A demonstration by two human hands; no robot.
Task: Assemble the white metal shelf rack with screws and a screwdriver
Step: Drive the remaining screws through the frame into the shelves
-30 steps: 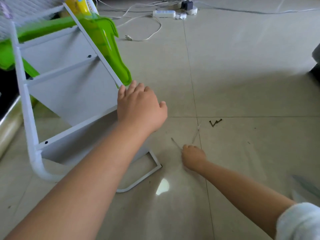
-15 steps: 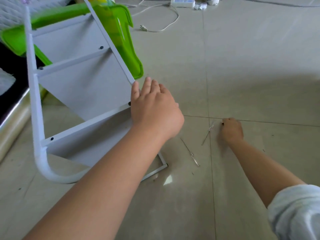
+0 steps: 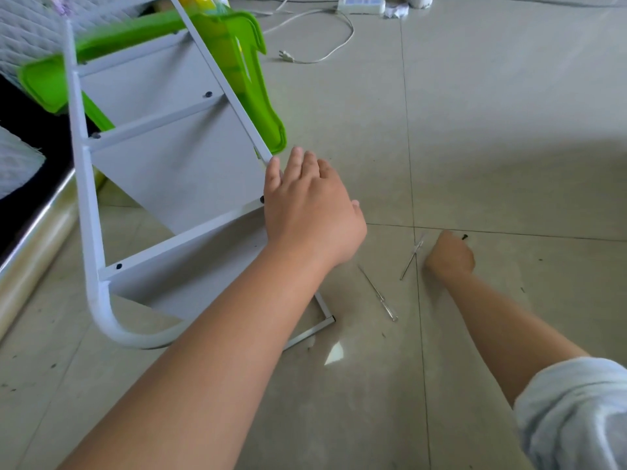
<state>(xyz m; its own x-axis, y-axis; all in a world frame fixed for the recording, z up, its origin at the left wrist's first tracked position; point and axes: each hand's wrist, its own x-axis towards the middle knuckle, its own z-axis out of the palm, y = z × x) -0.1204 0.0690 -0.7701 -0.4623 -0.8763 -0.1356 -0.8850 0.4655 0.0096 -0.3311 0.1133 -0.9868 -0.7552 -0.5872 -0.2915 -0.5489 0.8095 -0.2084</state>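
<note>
Steadying rack [image 3: 176, 171], reaching for screw [image 3: 464, 237].
Left hand [image 3: 310, 212] flat, released; right hand [image 3: 449, 257] curled, grasp unclear: pinch carefully.

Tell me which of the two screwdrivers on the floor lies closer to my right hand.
The upper screwdriver, just left of the right hand. The other screwdriver lies lower, nearer the rack's foot.
</note>
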